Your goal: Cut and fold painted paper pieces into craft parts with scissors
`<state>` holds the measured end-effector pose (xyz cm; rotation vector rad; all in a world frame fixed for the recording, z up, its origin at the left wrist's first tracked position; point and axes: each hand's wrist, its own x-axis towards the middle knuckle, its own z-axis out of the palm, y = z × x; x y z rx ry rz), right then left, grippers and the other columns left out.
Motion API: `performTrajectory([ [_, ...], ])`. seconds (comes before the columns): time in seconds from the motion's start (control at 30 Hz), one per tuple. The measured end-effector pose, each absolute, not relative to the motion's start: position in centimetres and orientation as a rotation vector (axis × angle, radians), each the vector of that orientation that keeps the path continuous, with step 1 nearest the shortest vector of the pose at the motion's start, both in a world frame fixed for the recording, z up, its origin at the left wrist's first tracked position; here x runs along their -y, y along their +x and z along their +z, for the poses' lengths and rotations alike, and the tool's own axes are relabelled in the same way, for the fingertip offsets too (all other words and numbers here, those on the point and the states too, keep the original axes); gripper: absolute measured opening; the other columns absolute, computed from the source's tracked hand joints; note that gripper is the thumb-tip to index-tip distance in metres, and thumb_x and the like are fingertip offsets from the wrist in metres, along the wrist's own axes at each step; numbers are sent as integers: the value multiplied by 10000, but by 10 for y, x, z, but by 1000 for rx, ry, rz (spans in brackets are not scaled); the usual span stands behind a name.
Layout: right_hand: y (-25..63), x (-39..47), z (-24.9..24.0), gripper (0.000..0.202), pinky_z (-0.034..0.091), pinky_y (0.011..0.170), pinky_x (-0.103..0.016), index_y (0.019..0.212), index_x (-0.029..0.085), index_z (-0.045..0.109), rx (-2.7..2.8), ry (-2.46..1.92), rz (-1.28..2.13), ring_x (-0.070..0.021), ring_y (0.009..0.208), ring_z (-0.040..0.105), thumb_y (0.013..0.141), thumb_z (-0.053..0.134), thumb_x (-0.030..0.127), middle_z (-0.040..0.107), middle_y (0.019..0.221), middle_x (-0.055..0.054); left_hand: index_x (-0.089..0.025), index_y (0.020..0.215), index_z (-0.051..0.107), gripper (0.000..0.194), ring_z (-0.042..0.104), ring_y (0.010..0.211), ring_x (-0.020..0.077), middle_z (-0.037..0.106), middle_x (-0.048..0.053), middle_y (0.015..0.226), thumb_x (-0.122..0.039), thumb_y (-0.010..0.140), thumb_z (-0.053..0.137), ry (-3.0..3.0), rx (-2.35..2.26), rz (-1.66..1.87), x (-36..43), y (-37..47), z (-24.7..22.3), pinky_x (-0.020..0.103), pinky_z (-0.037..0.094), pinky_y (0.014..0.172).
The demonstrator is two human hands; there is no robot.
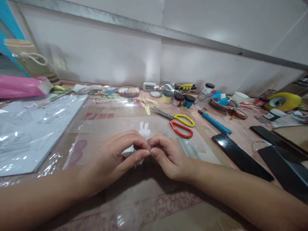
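My left hand (131,147) and my right hand (166,154) meet fingertip to fingertip over the middle of the table. Both are closed in a pinch on a small greyish piece (148,145), mostly hidden by the fingers, so its kind does not show. Just behind and below them lies a white paper cutout (144,131) with prongs at its top; my hands cover part of it. Beyond my right hand lie scissors (172,117), blades apart, with one yellow and one red handle.
Clear plastic over printed cardboard (154,199) covers the work surface. White drawing sheets (36,134) lie at left. Paint jars (189,101), a blue cutter (214,122), a black phone-like slab (240,155) and a yellow tape roll (286,101) are toward the back and right.
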<state>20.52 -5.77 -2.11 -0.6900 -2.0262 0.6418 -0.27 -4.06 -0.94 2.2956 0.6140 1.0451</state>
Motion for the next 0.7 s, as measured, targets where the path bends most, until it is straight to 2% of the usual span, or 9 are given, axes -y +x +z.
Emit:
performTrajectory([
  [0.4,204,59,-19,73,486,640,-248,934,215,535,2069,-740,593,-151,690,598,987,485,210,623,803,-14,-208,868,576,118,586,758,64,612,-62,819,-108,929,580,2351,-687,1079,45,1,-8,146,448,728],
  [0.7,204,59,-20,96,465,635,-236,924,212,537,2005,-768,771,-136,687,601,1007,489,224,634,790,0,-218,876,572,114,590,753,73,613,-64,815,-137,956,565,2317,-716,1044,45,1,-8,159,460,722],
])
